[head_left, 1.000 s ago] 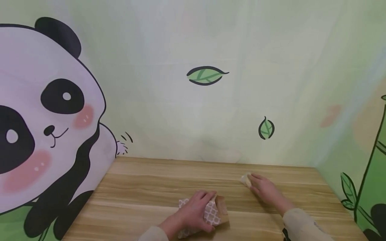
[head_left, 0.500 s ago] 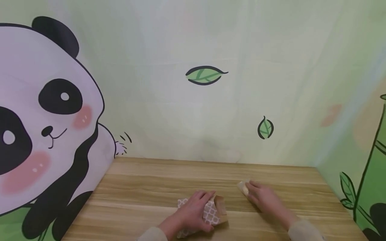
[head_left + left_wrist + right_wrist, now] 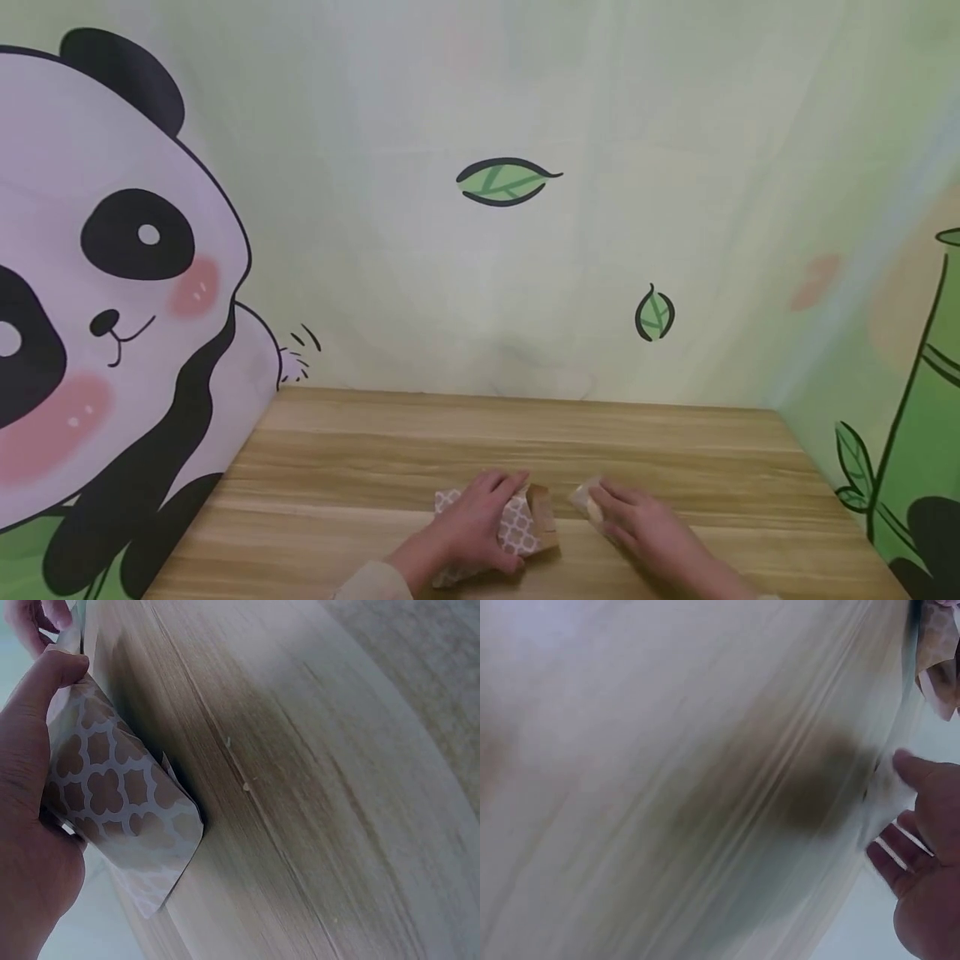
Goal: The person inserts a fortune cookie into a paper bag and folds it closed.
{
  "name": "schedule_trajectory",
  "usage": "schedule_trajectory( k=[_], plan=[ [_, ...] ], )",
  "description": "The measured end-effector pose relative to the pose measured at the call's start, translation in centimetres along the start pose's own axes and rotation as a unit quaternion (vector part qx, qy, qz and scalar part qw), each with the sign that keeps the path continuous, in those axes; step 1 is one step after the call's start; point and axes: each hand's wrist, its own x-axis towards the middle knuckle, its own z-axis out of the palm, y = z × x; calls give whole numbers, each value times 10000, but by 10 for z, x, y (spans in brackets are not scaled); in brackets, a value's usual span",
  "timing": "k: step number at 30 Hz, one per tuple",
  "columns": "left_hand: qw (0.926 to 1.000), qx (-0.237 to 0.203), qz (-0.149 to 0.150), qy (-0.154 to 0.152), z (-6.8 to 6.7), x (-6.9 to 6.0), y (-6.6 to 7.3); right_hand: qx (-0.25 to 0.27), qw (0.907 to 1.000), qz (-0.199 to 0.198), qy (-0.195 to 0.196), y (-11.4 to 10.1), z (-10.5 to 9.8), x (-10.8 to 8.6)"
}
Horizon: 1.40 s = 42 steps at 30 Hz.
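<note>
Lying on its side in the near middle of the tabletop [image 3: 675, 446], a small paper bag [image 3: 519, 529], brownish under a white lattice of rounded, four-lobed outlines. Mouth agape toward the right, plain brown and matt on the inside; at the other end, flattened and creased, with angular corners, as seen from the left wrist. Draped over the bag, the left hand [image 3: 476, 518], gripping with fingers across the far side and thumb along the near side.

Just right of the bag's mouth, apart from it, a clear packet [image 3: 582, 497]: thin, filmy, see-through, with pale contents [image 3: 595, 510] too small to identify. At the packet's right side, the right hand [image 3: 641, 525], pinching it between thumb and fingers.

Under both hands, streaky yellow-brown wood grain, smooth and faintly glossy, with a few tiny pale specks [image 3: 246, 786]. At the left wrist, a pale cloth sleeve [image 3: 375, 583].

Beyond the straight far edge, a pale green backdrop [image 3: 360, 208], softly creased. Printed there: a long leaf [image 3: 504, 182], a smaller leaf [image 3: 655, 315], a large, round-headed panda [image 3: 138, 292] on the left, and a green stalk [image 3: 926, 442] on the right.
</note>
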Motion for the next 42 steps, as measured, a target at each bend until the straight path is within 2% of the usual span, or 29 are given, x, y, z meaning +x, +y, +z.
schedule_trajectory(
  k=[3, 6, 10, 16, 22, 29, 37, 40, 42],
  plan=[
    [10000, -5, 7, -13, -1, -1, 0, 305, 9987, 418, 11, 0, 0, -1],
    [10000, -23, -14, -33, -1, -2, 0, 707, 9951, 676, 172, 2, -2, 3],
    [10000, 7, -9, -36, -2, -2, -1, 910, 9931, 688, 254, 5, -8, 13],
    [9996, 172, 205, -23, -2, -2, -3, 933, 9922, 822, -114, 13, -9, 22],
    [9996, 198, 193, -64, -3, -3, -2, 1216, 9853, 1107, -454, 19, -5, 28],
    [9996, 221, 158, -67, -3, -4, 0, 1550, 9834, 660, -670, 26, -4, 38],
    [9995, 235, 170, -95, -2, -2, 0, 1919, 9724, 876, -997, 22, -9, 43],
    [9995, 220, 180, -100, -1, -1, -1, 2277, 9650, 963, -877, 18, -8, 44],
    [9995, 231, 173, -85, -1, -1, 0, 2656, 9557, 1052, -707, 13, -5, 44]
  ],
)
